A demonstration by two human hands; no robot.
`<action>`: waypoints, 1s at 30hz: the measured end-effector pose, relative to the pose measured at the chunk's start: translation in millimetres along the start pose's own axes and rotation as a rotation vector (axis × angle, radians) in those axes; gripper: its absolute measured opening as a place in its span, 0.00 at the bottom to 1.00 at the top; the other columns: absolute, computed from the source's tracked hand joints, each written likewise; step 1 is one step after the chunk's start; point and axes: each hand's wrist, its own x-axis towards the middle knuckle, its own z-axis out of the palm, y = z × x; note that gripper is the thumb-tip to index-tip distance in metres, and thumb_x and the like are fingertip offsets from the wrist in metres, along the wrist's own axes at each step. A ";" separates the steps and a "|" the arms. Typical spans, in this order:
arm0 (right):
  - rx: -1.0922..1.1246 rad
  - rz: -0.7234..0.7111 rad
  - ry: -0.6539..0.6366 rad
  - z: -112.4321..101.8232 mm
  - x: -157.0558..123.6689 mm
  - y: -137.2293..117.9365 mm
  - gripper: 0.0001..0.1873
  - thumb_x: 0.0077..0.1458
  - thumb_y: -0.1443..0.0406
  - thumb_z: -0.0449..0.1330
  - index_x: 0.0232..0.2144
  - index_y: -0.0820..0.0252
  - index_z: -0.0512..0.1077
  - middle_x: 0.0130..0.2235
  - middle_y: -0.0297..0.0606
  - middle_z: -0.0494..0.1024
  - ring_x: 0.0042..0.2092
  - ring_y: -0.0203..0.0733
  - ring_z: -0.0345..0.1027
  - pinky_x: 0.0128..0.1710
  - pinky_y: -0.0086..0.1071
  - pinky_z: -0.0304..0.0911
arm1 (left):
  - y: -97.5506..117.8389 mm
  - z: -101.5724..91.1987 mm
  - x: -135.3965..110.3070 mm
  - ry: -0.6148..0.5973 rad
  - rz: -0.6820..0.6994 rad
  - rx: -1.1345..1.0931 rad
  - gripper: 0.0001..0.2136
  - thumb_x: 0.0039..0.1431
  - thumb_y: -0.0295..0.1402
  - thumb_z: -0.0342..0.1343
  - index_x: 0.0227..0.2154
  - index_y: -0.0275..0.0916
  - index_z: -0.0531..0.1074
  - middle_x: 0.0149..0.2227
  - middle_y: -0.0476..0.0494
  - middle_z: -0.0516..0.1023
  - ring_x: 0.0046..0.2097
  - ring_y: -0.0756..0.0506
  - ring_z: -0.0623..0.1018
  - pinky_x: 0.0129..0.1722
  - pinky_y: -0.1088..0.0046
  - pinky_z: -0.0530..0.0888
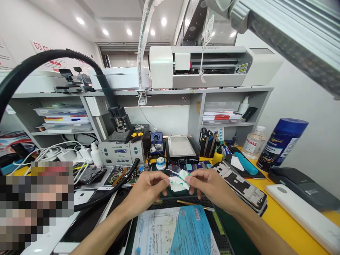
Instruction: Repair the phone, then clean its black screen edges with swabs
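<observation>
A crumpled white tissue (179, 184) with green marks is stretched between my hands, above the mat. My left hand (151, 186) pinches its left end between thumb and fingers. At its right edge, the thumb and fingers of my right hand (208, 182) are closed on it. A thin pale strip sticks out near the top of the tissue; I cannot make out what it is. Under my hands lies a worn blue and white booklet (176, 230). Just beyond the booklet is a thin wooden-coloured stick with a pale tip (195, 205).
A disassembled phone (243, 187) lies right, near a white slab (302, 212) and a blue spray can (283, 143). Behind stand a heating plate (182, 147), a small white jar (160, 163) and a soldering station (118, 153). A black hose and several devices occupy the left.
</observation>
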 end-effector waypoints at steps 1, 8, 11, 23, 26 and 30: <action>0.038 0.017 0.004 -0.8 0.8 0.9 0.16 0.65 0.56 0.62 0.30 0.62 0.75 0.26 0.29 0.76 0.24 0.33 0.67 0.27 0.29 0.66 | -0.9 -0.7 -0.1 0.010 0.004 0.007 0.14 0.63 0.43 0.55 0.31 0.37 0.75 0.25 0.50 0.73 0.24 0.51 0.68 0.26 0.74 0.67; 0.310 0.082 0.004 1.1 3.2 0.6 0.11 0.66 0.61 0.62 0.34 0.63 0.73 0.28 0.28 0.74 0.28 0.34 0.73 0.24 0.27 0.67 | -9.0 -1.6 -2.2 0.043 0.049 0.176 0.11 0.63 0.37 0.53 0.31 0.38 0.76 0.25 0.50 0.71 0.25 0.50 0.66 0.25 0.72 0.61; 0.371 0.082 -0.026 0.7 2.9 -1.7 0.12 0.66 0.61 0.63 0.32 0.63 0.73 0.27 0.28 0.74 0.28 0.34 0.72 0.25 0.27 0.68 | -8.3 0.2 -7.5 0.075 0.111 0.280 0.09 0.61 0.32 0.54 0.43 0.40 0.74 0.31 0.50 0.72 0.29 0.48 0.68 0.30 0.71 0.64; 0.551 0.080 -0.116 5.5 3.4 9.0 0.12 0.65 0.65 0.64 0.29 0.64 0.72 0.27 0.28 0.76 0.27 0.33 0.73 0.24 0.25 0.67 | 2.8 21.7 -9.8 0.012 0.185 0.258 0.11 0.66 0.38 0.53 0.32 0.41 0.77 0.30 0.48 0.73 0.32 0.47 0.69 0.33 0.70 0.61; 0.581 0.057 -0.115 1.9 3.5 8.8 0.11 0.64 0.68 0.65 0.29 0.64 0.72 0.28 0.27 0.75 0.27 0.32 0.71 0.24 0.25 0.67 | 1.8 16.3 -7.1 0.031 0.106 0.098 0.12 0.65 0.40 0.54 0.30 0.39 0.74 0.27 0.50 0.70 0.29 0.49 0.66 0.30 0.72 0.62; 0.580 0.049 -0.161 -0.6 2.3 4.9 0.11 0.64 0.68 0.65 0.28 0.64 0.72 0.28 0.27 0.76 0.25 0.31 0.71 0.24 0.25 0.68 | 0.2 11.5 -4.7 0.029 0.008 -0.105 0.12 0.61 0.41 0.57 0.28 0.38 0.72 0.25 0.52 0.67 0.24 0.51 0.64 0.24 0.73 0.63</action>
